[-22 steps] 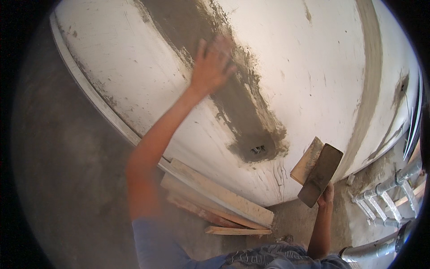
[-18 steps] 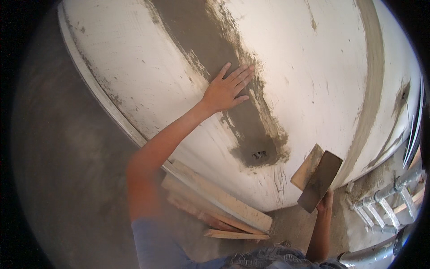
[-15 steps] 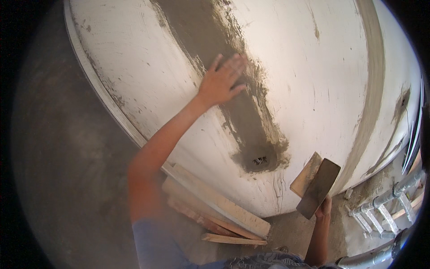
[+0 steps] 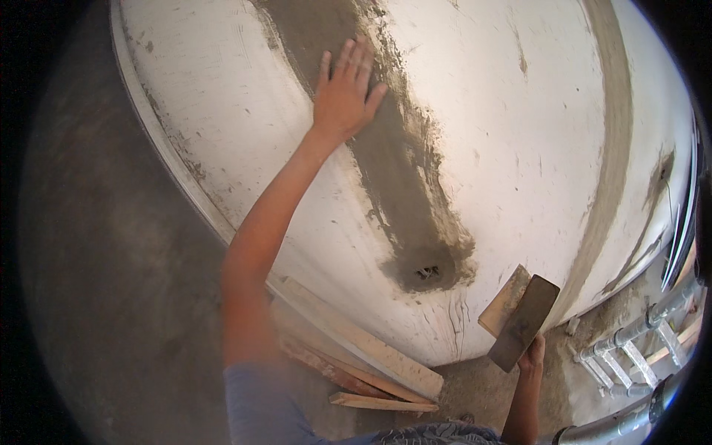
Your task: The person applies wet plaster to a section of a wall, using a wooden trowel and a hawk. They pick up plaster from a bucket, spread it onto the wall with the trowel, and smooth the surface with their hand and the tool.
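Observation:
My left hand (image 4: 343, 100) lies with fingers spread on a strip of grey-brown mortar (image 4: 397, 185) that runs down the white wall (image 4: 512, 163). Nothing shows in that hand. Low on the right, my right hand (image 4: 531, 354) is closed around a dark rectangular plastering trowel (image 4: 525, 322). Behind it a tan, flat rectangular tool (image 4: 504, 300) juts out at an angle, seemingly held in the same hand; its handle is hidden. At the strip's lower end, a small recess (image 4: 427, 273) contains what look like wire ends.
Wooden boards (image 4: 363, 337) lean at the wall's foot, below my left arm. A metal ladder (image 4: 630, 348) lies or leans at lower right. A second mortar band (image 4: 612, 133) runs down the wall's right part, with a smaller patch (image 4: 660, 174) beyond it.
My left hand has moved up and a little left along the mortar strip, its fingers now pointing more upward. My right hand, with the trowel, has shifted only slightly down.

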Demonstrator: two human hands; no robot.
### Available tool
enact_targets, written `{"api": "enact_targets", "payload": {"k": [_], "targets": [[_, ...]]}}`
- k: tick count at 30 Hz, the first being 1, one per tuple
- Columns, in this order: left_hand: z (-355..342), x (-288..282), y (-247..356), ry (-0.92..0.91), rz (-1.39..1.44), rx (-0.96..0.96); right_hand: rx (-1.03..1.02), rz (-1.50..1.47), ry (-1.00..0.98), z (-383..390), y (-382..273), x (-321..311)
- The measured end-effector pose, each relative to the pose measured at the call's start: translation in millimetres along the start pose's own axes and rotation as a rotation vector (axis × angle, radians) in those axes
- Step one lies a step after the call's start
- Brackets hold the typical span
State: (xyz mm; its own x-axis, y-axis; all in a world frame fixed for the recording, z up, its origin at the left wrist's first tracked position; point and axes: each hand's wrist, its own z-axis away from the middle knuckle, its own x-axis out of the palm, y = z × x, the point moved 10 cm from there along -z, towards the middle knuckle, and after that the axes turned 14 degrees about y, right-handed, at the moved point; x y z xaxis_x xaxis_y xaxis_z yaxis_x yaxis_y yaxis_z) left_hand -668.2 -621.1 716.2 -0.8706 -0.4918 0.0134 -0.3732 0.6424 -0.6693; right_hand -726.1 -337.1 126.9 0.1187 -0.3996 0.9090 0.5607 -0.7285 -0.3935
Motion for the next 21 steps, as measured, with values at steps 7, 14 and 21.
{"api": "enact_targets", "payload": {"k": [7,14,21], "targets": [[11,-21,-45,-0.005,-0.014,-0.058,0.028,0.025,-0.037,3,12,11],[-5,-26,-85,0.084,-0.13,-0.182,0.088,0.023,0.002,7,28,7],[10,-13,-25,-0.032,-0.05,-0.008,0.167,0.036,-0.02,12,44,29]]}}
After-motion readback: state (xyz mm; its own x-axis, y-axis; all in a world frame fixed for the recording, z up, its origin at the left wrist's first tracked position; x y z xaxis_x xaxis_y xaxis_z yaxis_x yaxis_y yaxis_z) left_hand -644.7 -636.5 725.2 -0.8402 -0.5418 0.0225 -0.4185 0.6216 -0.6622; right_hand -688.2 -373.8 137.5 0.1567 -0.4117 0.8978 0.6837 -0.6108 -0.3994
